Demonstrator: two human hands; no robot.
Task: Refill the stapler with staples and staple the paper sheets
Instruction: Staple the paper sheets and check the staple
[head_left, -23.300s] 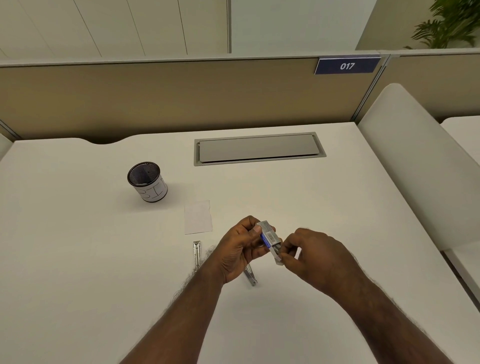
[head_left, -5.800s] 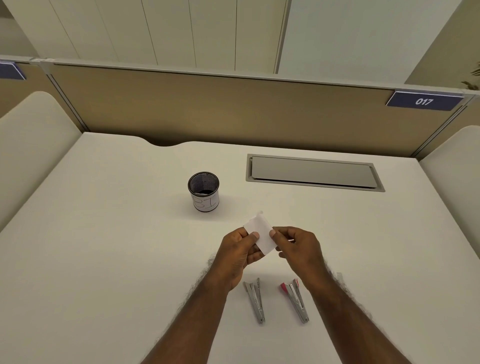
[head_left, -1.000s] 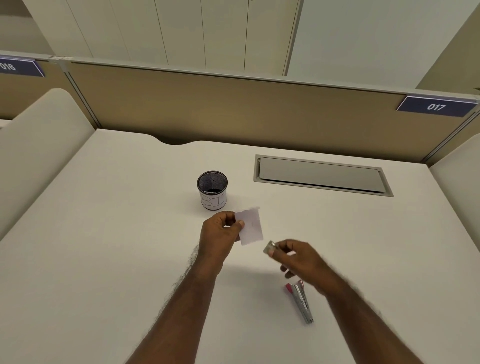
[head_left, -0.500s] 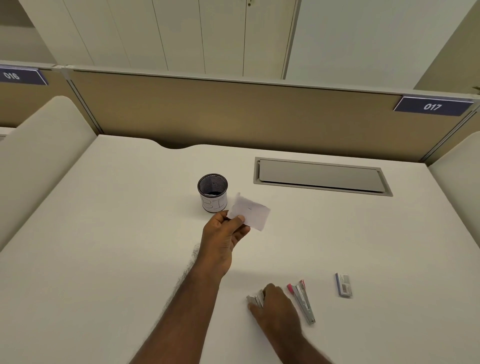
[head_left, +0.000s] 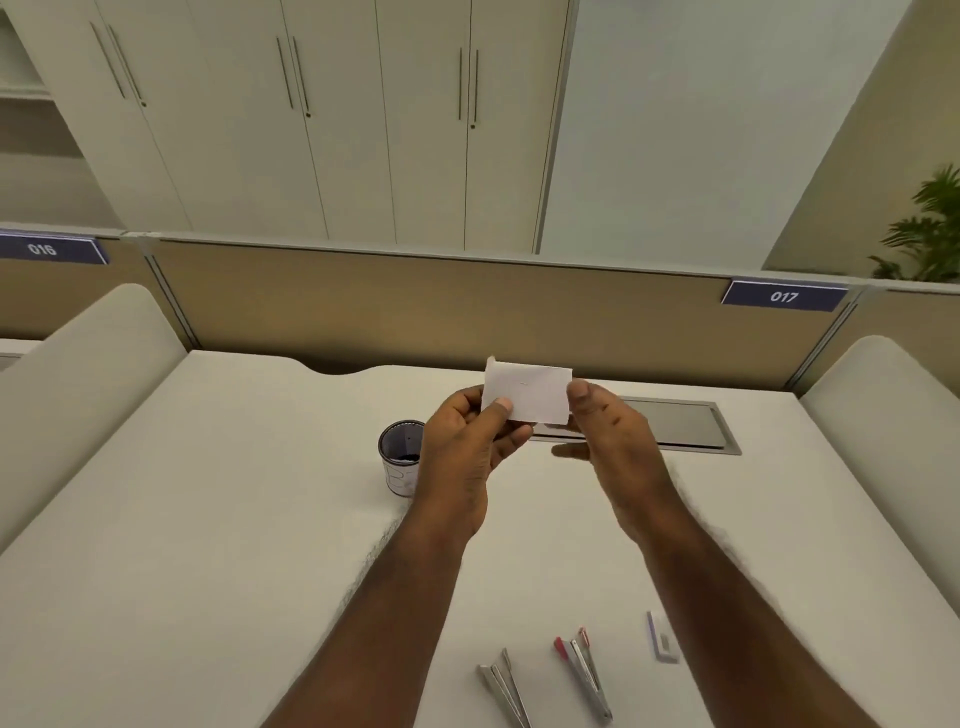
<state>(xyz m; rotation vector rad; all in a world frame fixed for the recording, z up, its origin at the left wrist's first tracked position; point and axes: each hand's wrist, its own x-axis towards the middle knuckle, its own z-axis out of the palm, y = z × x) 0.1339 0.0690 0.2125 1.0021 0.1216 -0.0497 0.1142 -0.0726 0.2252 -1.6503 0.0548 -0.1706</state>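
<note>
Small white paper sheets (head_left: 527, 392) are held up above the desk, a faint staple mark near their middle. My left hand (head_left: 470, 447) pinches their lower left corner and my right hand (head_left: 605, 434) holds their right edge. Down on the desk near the front edge lie a plain silver stapler (head_left: 503, 686) and, to its right, a silver stapler with red tips (head_left: 582, 673). A small staple box (head_left: 662, 636) lies further right.
A dark mesh pen cup (head_left: 400, 462) stands on the white desk (head_left: 208, 519) left of my hands. A grey cable hatch (head_left: 685, 426) sits behind my right hand. A tan partition (head_left: 363, 301) closes the back, with white side panels on both sides.
My right hand left the silver stapler on the desk and rose to the paper's right edge. My left hand lifted the sheets higher. The view tilted upward.
</note>
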